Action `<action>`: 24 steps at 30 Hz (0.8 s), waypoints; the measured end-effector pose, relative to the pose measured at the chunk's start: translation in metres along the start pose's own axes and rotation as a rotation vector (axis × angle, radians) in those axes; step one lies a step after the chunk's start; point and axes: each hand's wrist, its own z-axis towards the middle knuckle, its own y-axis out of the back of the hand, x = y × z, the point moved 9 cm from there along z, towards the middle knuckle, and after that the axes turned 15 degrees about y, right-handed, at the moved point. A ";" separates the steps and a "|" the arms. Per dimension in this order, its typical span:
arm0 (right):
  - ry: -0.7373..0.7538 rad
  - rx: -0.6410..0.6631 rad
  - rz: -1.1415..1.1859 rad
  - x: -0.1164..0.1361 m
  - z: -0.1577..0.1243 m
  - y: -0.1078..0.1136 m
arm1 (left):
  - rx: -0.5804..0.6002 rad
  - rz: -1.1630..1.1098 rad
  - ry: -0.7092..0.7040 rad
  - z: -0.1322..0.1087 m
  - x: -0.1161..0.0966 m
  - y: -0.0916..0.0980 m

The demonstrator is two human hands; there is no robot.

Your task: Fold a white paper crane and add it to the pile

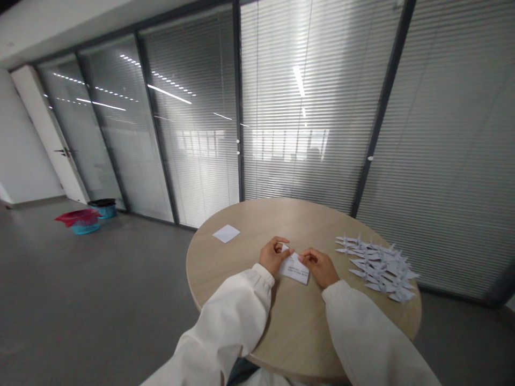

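A small folded sheet of paper (pixel 295 271) with printed lines on it lies between my hands, low over the round table. My left hand (pixel 274 254) is closed on its upper left part, with the thumb pressed on the paper. At the upper right corner my right hand (pixel 319 266) pinches the same sheet between thumb and fingers. The exact fold under my fingertips is too small to make out.
Several folded paper cranes (pixel 382 268) cover the right side of the wooden table (pixel 237 273). A white square of paper (pixel 226 233) lies at its far left. Two lined bins, one with a red bag (pixel 80 216) and one with a black bag (pixel 103 203), stand near the glass wall.
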 end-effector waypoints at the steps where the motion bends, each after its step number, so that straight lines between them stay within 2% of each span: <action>1: -0.002 -0.002 -0.001 0.000 0.000 0.000 | 0.001 -0.010 -0.002 0.000 0.000 0.000; 10: -0.027 -0.008 -0.032 -0.003 -0.001 0.000 | 0.017 -0.013 -0.017 -0.001 0.000 0.000; 18: -0.019 -0.003 -0.049 0.000 -0.001 0.002 | 0.019 -0.144 0.043 -0.002 -0.003 0.002; 24: -0.026 -0.004 -0.043 -0.003 -0.001 0.001 | 0.013 -0.102 -0.012 -0.001 -0.004 0.003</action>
